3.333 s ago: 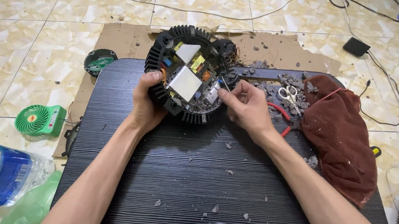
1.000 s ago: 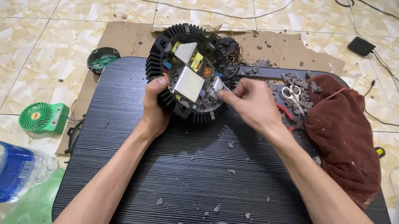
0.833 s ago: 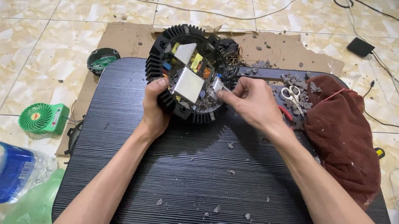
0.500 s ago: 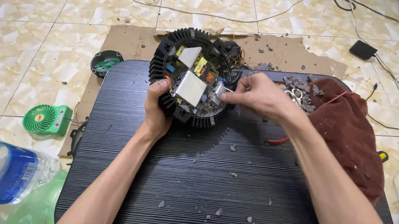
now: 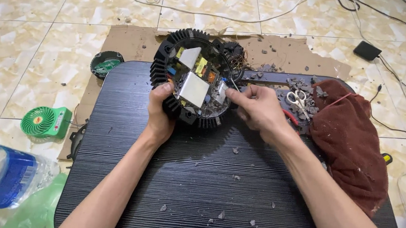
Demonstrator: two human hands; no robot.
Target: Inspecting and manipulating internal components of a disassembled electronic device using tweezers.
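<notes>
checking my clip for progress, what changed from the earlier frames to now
The right hand moved from the lower right rim of the round finned housing up to its right side, where its fingertips now pinch a small pale part by the circuit board. The left hand kept its grip on the lower left rim. The scissors, dark red cloth, green fan and black board stayed as they were.

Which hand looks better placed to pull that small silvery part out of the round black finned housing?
Probably the right hand: its fingertips already pinch the small silvery part. The left hand grips the round black finned housing at its rim, steadying it.
</notes>
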